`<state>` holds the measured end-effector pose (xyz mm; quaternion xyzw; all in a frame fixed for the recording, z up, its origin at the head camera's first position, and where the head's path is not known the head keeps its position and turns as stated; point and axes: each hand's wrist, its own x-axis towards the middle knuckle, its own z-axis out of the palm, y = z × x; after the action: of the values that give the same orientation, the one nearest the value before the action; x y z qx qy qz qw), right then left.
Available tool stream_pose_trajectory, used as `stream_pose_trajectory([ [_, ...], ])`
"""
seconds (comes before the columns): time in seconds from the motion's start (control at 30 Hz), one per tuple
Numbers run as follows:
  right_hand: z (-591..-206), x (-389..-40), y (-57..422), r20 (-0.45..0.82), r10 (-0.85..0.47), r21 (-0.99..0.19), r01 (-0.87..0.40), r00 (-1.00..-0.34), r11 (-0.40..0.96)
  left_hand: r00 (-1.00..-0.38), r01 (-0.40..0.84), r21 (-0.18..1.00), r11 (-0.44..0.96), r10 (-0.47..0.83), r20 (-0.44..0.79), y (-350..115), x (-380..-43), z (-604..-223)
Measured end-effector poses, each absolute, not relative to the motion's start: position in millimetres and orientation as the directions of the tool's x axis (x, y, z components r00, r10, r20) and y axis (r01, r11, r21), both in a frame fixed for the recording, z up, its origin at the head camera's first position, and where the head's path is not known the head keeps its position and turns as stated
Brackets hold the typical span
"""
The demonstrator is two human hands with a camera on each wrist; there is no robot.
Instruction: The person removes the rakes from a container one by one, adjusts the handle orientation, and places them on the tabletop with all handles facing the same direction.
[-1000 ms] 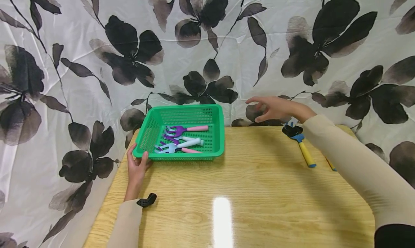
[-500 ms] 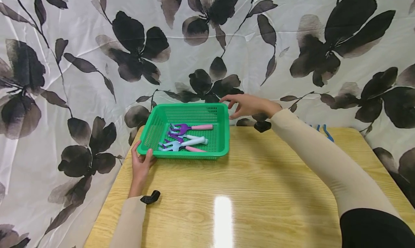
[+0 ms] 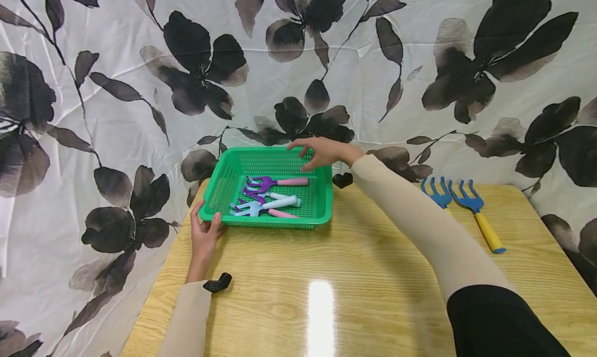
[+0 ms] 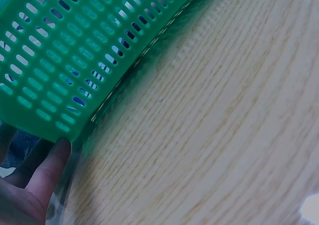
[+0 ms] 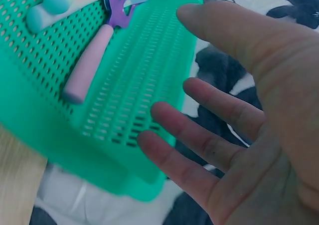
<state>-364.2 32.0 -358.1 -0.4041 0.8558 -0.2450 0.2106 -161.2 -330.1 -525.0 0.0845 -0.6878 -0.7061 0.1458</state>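
A green plastic basket sits on the table, holding several small hand forks, among them a purple one with a pink handle and a light blue one. My left hand grips its near left corner, thumb on the front side and fingers round the left side. Over the far right part of the rim hovers my right hand, fingers spread. In the right wrist view this hand holds nothing, and its fingertips are close to the basket wall; contact is unclear.
Two blue hand forks with yellow handles lie at the right: one fork in full view, the other partly behind my right sleeve. A wooden table extends towards me. A floral cloth hangs behind it.
My right hand has moved left from above the right side of the table to the basket's far rim. My left hand stays at the corner. The view has shifted slightly.
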Motion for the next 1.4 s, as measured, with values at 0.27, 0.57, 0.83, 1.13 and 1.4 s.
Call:
stream_pose_trajectory([
  [0.27, -383, -378, 4, -0.208, -0.791, -0.618, -0.549, -0.575, 0.562, -0.945, 0.095, 0.995, -0.023, -0.317, 0.082, -330, -160, -523],
  [0.57, -411, -381, -26, -0.326, -0.760, -0.613, -0.487, -0.562, 0.623, -0.946, 0.081, 0.996, -0.024, -0.316, 0.069, -333, -159, -525],
  [0.83, -430, -377, -38, -0.392, -0.705, -0.549, -0.465, -0.591, 0.695, -0.948, 0.095, 0.995, -0.013, -0.305, 0.087, -334, -158, -526],
  [1.13, -449, -379, -40, -0.418, -0.667, -0.536, -0.425, -0.617, 0.729, -0.948, 0.102, 0.995, 0.007, -0.302, 0.099, -334, -159, -526],
  [1.4, -449, -375, -41, -0.430, -0.697, -0.590, -0.406, -0.574, 0.698, -0.949, 0.109, 0.994, 0.009, -0.296, 0.107, -335, -160, -529],
])
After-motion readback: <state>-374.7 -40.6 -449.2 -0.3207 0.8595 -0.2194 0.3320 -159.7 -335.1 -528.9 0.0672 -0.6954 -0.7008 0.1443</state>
